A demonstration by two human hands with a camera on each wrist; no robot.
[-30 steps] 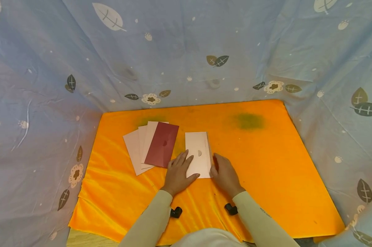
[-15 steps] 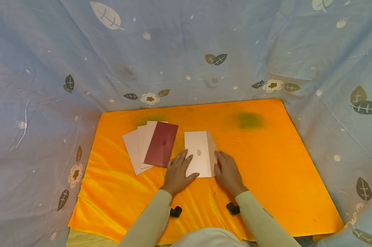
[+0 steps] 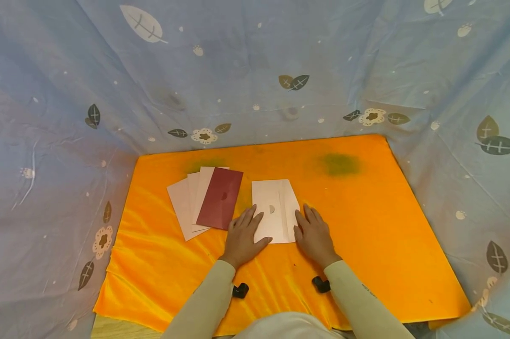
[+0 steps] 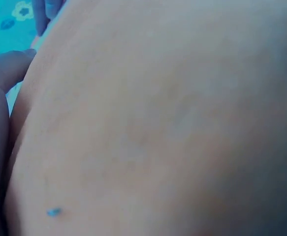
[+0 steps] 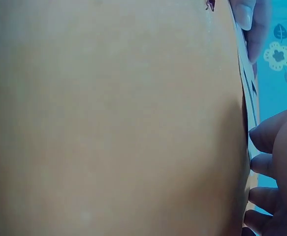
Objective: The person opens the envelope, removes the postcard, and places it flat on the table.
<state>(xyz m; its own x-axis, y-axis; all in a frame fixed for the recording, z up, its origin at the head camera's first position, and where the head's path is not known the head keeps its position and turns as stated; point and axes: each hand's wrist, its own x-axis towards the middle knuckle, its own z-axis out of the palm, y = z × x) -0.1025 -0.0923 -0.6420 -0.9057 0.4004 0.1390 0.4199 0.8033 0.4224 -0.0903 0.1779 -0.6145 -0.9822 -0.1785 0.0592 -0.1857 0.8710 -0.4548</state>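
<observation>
In the head view, a pale pink envelope (image 3: pixel 268 193) lies on the orange cloth with its flap spread out to the right. My left hand (image 3: pixel 243 238) rests on its lower left part, fingers stretched and thumb along the bottom edge. The fingertips of my right hand (image 3: pixel 317 239) touch the flap's outer edge. In the right wrist view, the right hand's fingers (image 5: pixel 264 164) meet the paper at the far right, seen nearly edge-on. Blurred cloth fills most of the left wrist view, with part of the left hand (image 4: pixel 0 88) at the left edge.
Left of the envelope, a dark red envelope (image 3: pixel 221 200) lies on top of several fanned pale pink ones (image 3: pixel 182 202). The orange cloth (image 3: pixel 377 245) covers the table. A blue patterned curtain (image 3: pixel 238 61) closes off the back and both sides.
The envelope's flap has swung open to the right and now lies nearly flat. My right hand has moved slightly right with it, its fingers straightening. The left hand has stayed in place.
</observation>
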